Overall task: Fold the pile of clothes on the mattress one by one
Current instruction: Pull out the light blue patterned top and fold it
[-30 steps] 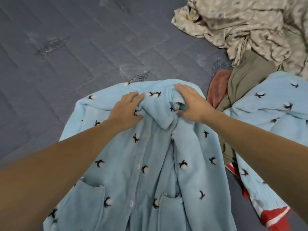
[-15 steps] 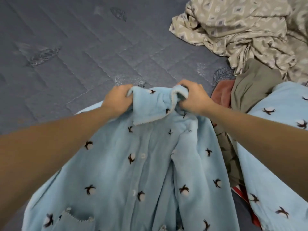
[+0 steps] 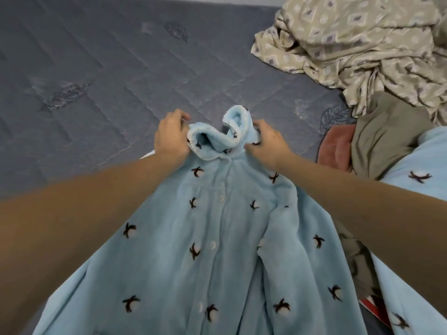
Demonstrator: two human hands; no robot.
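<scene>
A light blue fleece pyjama top (image 3: 217,238) with small dark-and-white figures and a buttoned front hangs towards me over the grey quilted mattress (image 3: 96,81). My left hand (image 3: 170,139) grips the top at the left of its collar. My right hand (image 3: 267,141) grips the right of the collar. The collar stands bunched up between both hands. The lower hem runs out of the bottom of the view.
The pile lies at the right: a beige patterned cloth (image 3: 350,39) at the back, an olive garment (image 3: 391,134), a rust-red piece (image 3: 336,146), and another light blue fleece piece (image 3: 420,172). A red and white item (image 3: 372,308) peeks out at the lower right.
Both hands went from lying flat on the spread top to gripping its collar. They have lifted it and carried it farther from me across the mattress.
</scene>
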